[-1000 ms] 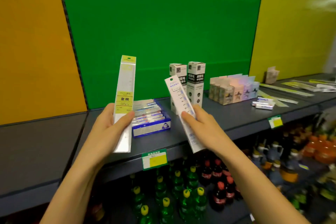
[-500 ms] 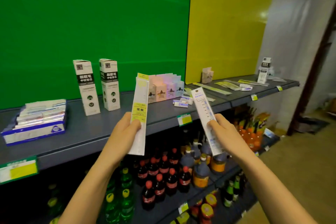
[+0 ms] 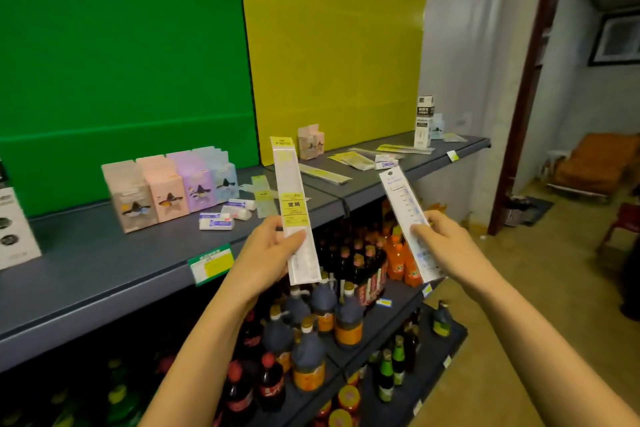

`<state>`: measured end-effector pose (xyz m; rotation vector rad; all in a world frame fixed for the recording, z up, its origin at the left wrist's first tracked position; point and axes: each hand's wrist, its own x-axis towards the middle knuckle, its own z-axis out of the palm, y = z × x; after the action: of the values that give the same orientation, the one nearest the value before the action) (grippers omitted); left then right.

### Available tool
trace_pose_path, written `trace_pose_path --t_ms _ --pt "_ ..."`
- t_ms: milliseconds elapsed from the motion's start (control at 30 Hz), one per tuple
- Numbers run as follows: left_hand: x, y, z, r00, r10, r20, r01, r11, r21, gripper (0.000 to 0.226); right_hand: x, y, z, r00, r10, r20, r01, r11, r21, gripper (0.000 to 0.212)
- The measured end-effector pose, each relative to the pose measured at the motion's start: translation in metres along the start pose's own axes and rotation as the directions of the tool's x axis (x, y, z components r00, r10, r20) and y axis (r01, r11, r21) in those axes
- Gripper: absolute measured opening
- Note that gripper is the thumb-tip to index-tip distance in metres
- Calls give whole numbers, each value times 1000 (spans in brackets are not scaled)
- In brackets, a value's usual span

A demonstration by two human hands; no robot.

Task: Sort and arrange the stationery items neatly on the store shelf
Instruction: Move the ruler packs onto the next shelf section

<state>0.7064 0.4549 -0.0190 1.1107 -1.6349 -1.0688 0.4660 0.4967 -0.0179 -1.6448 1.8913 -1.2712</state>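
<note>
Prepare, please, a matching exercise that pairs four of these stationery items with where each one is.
Items
1. yellow-label ruler
2. blue-print ruler
3. erasers
4. pastel box row

Places
A. standing before the green panel
B. held in the right hand
C. lying loose on the shelf
D. held in the left hand

Pairs: 1-D, 2-B, 3-C, 4-A

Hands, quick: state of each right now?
Left hand: holding the yellow-labelled ruler pack.
Right hand: holding the blue-printed ruler pack.
</note>
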Motion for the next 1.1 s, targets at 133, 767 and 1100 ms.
trace_pose_path --t_ms 133,767,1100 --pt "63 -1 39 1000 15 -5 -16 999 -31 5 61 32 -17 1000 -10 -21 10 1000 -10 27" --pt "278 -15 102 919 130 -373 41 908 416 46 340 110 -42 989 -97 114 96 995 17 31" --pt "311 -24 113 844 5 -536 297 828 476 48 473 143 -33 916 -247 315 249 968 33 31"
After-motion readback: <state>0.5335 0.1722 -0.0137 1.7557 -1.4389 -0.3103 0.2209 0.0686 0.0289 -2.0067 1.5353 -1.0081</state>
